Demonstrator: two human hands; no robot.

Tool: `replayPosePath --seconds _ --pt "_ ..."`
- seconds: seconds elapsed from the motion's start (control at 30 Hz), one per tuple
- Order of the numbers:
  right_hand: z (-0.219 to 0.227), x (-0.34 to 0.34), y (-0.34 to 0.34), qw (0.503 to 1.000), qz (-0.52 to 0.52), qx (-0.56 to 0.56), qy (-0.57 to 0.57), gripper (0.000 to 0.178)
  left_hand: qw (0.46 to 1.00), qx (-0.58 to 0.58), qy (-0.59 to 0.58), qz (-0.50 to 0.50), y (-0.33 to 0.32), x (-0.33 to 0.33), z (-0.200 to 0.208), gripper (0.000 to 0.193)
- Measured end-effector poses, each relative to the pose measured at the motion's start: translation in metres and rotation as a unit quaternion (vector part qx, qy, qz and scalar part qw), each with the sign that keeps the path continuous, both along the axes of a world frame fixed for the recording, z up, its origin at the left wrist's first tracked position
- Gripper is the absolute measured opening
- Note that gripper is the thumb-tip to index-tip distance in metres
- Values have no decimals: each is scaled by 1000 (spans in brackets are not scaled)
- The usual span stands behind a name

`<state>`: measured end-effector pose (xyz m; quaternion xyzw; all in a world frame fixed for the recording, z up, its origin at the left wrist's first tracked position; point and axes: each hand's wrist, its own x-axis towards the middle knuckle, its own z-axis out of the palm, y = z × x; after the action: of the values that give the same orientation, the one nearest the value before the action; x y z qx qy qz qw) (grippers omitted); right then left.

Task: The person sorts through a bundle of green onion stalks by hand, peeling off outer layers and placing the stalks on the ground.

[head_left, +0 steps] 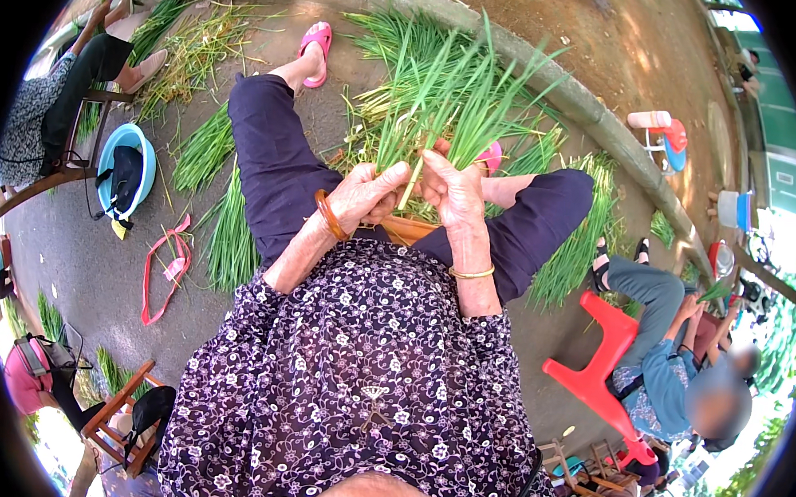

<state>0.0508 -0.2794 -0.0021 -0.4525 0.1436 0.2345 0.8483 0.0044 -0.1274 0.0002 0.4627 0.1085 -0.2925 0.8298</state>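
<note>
My left hand (371,194), above my lap, is closed with thumb against fingers on long green leafy stalks that look like garlic chives (399,140). Close beside it, my right hand (451,190) grips a thicker bunch of chives (485,128), leaves fanning up and away from me. One pale stalk (409,194) slants between the two hands. Beneath them, between my knees, shows part of an orange-brown container (408,230); my hands and the leaves hide the rest. A large heap of chives (389,48) lies on the ground just beyond.
More chives lie in bundles left (232,237) and right (585,230). A blue basin (118,147) holding a black bag and a red strap (153,273) are at left. A red plastic stool (602,346) stands right, near a seated person. A curb (548,73) curves behind the heap.
</note>
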Motion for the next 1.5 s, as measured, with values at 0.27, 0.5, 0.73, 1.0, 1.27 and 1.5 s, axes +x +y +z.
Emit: replayPosePath --seconds 0.27,0.5,0.73,1.0,1.27,1.5 --pt "3 1 -8 1000 -27 1 -9 36 969 -72 -11 236 22 11 -21 32" --pt "0 2 -10 999 -44 5 -22 36 966 -36 46 253 30 8 -16 29" --pt "4 -4 6 997 -61 -28 -39 33 990 -54 85 102 -5 -5 4 29" --pt "2 -2 3 993 -92 -47 -51 15 975 -118 72 173 0 -6 9 18" --pt "17 0 9 985 -91 -95 -107 28 979 -67 77 175 1 -8 14 18" --pt "9 -2 9 978 -66 -166 -102 20 984 -22 75 161 -1 -8 19 17"
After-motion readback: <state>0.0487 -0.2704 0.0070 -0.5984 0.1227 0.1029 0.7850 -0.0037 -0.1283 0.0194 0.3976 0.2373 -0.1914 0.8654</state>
